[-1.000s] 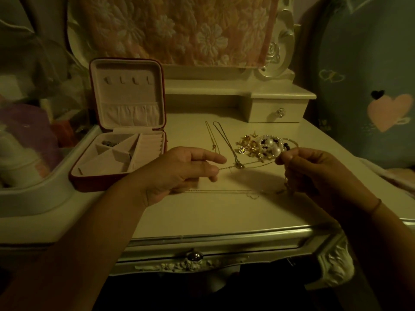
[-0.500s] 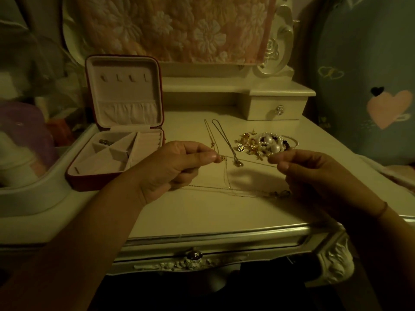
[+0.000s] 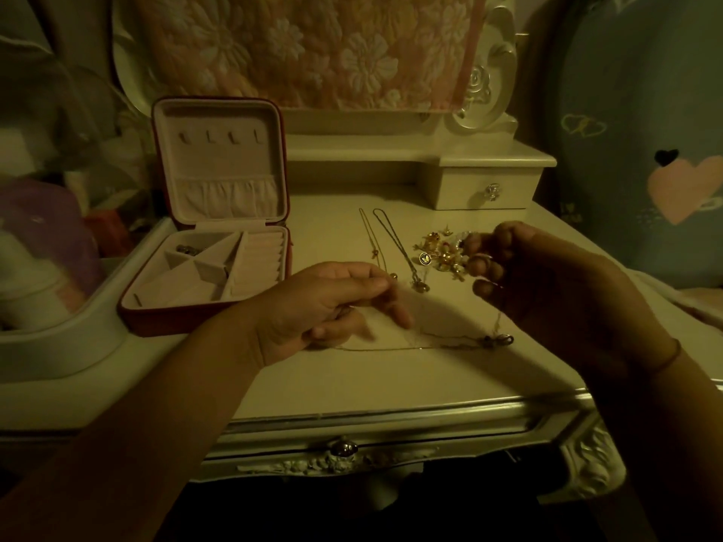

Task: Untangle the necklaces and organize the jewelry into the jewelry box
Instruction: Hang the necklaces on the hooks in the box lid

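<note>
- Since the earlier frame the right hand (image 3: pixel 547 291) has risen from table height and now hovers over the near edge of the pile of gold jewelry (image 3: pixel 436 257). The left hand (image 3: pixel 332 303) has sunk closer to the dressing table (image 3: pixel 391 381).
- Right fingers are curled. One strand of the thin gold chain (image 3: pixel 391 348) climbs from the table up to them, so they grasp it.
- Left fingers are motion-blurred, thumb and forefinger reaching forward. Whether they pinch the chain cannot be told.
- Most of that chain lies slack on the table between the hands, with a small dark pendant at its right end.
- Two more necklaces (image 3: pixel 393 244) lie stretched out side by side behind the left hand.
- At the left stands the red jewelry box (image 3: pixel 203 322), lid upright, with one small piece in its rear left compartment.
</note>
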{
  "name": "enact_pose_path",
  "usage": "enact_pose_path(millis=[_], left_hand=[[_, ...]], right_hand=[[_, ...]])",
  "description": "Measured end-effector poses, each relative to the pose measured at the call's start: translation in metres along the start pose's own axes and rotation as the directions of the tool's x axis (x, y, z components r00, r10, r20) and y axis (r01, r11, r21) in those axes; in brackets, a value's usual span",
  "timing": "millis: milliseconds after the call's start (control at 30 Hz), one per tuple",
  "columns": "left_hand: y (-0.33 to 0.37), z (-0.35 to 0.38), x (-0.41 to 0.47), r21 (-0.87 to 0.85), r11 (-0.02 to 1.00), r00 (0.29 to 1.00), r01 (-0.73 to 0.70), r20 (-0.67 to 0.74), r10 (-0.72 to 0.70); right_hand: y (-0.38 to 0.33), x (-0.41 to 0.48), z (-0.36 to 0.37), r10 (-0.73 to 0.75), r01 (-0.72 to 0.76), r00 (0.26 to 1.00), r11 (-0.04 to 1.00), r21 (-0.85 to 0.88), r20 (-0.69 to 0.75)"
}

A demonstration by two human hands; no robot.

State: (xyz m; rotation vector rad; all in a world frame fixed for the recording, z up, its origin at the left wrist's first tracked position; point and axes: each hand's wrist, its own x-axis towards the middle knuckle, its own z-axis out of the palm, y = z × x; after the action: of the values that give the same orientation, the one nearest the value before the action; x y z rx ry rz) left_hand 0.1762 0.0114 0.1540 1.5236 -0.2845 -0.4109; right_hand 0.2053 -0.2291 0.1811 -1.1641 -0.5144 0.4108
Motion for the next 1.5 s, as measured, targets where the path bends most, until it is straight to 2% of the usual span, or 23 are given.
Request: enact_pose_path(millis=[100,233,333,567,767,967,1067,1167,1367,1500], left_hand=[[-0.001,0.0,0.001,0.038,0.998,0.996,0.05,0.077,-0.053],[0.001,0.001,0.001,-0.018,0.996,0.983,0.089,0.162,-0.085],[0.002,0.001,-0.001,-0.071,0.995,0.974,0.066,0.221,-0.049],[0.002,0.002,0.001,-0.166,0.985,0.966,0.051,0.26,-0.006],[0.001,0.003,0.001,-0.154,0.988,0.984,0.012,0.179,0.016],[0.003,0.008,0.003,-0.11,0.988,0.993,-0.112,-0.037,0.108],[0.006,0.013,0.003,-0.01,0.991,0.984,-0.133,-0.124,0.13],[0.007,0.018,0.002,0.06,0.99,0.987,-0.128,-0.092,0.133],[0.011,0.021,-0.001,0.046,0.993,0.992,-0.107,0.076,0.103],[0.009,0.017,-0.005,0.023,0.996,0.995,-0.087,0.056,0.086]], right_hand=[[-0.006,0.005,0.006,-0.033,0.03,0.999,0.992,0.124,0.021],[-0.013,0.012,0.016,-0.042,0.037,0.999,0.987,0.158,0.024],[-0.016,0.015,0.024,-0.05,0.043,0.998,0.983,0.181,0.033],[-0.02,0.016,0.032,-0.058,0.046,0.997,0.982,0.186,0.058],[-0.026,0.018,0.032,-0.061,0.044,0.993,0.987,0.156,0.102],[-0.03,0.02,0.034,-0.065,0.049,0.991,0.988,0.144,0.116],[-0.032,0.021,0.035,-0.066,0.048,0.989,0.99,0.134,0.134],[-0.038,0.023,0.036,-0.072,0.056,0.989,0.991,0.123,0.132],[-0.046,0.027,0.033,-0.087,0.071,0.991,0.986,0.153,0.102],[-0.052,0.026,0.023,-0.123,0.119,0.992,0.975,0.19,0.009]])
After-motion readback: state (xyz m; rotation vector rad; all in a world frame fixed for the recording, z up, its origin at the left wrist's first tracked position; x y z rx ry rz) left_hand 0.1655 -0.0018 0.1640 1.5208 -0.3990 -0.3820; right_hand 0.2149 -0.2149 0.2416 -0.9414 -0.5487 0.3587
